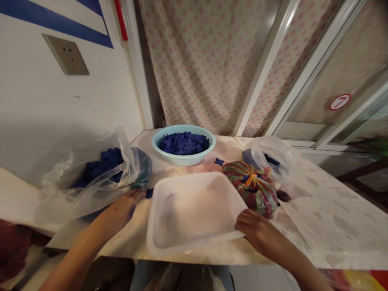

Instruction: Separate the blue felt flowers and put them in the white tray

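Note:
A white rectangular tray (pixel 197 214) with nothing in it lies near the table's front edge. My right hand (pixel 254 230) has its fingers wrapped round the tray's right rim. Left of the tray, my left hand (pixel 124 206) is at the lower edge of a clear plastic bag (pixel 127 161) holding dark blue flower-shaped pieces (pixel 103 165); its fingers are partly hidden. A loose blue piece (pixel 149 193) lies between that hand and the tray. Behind the tray stands a light blue bowl (pixel 183 159) full of blue pieces (pixel 184 143).
Right of the tray sits a tied striped bag (pixel 257 188), with another clear bag (pixel 273 153) behind it. One blue piece (pixel 218 161) lies near the bowl. A spotted curtain (pixel 209 64) hangs behind the table (pixel 330 226); a wall with a socket (pixel 68 54) stands left.

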`<control>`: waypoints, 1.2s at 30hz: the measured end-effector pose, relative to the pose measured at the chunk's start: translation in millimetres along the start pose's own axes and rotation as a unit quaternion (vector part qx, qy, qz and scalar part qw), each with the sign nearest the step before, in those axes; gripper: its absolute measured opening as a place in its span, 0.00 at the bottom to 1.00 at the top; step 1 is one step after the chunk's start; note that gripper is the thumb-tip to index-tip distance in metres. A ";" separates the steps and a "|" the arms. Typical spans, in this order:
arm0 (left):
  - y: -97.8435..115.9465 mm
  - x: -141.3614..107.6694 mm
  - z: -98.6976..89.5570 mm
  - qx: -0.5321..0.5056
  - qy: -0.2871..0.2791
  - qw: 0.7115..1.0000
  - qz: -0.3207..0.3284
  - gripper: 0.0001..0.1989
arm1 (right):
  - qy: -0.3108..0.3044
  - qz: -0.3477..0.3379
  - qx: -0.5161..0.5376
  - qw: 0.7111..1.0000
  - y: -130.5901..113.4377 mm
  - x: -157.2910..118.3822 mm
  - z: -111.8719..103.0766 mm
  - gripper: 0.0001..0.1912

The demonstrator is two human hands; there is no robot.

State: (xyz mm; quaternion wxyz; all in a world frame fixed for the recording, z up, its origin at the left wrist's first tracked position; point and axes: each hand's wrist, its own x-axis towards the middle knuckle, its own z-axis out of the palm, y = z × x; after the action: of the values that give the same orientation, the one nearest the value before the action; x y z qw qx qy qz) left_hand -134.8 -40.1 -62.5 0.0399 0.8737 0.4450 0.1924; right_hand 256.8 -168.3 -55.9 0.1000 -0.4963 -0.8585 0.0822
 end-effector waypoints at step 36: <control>83.0 18.6 -2.6 -0.149 0.216 0.963 0.069 0.10 | 0.014 0.023 0.015 1.000 -35.8 51.7 -6.0 0.24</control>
State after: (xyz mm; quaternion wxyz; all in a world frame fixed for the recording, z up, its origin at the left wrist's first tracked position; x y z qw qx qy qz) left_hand -62.7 -75.5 -34.5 0.0591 0.8242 0.3483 0.4426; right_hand 203.2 -140.9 -36.9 0.1177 -0.5152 -0.8442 0.0898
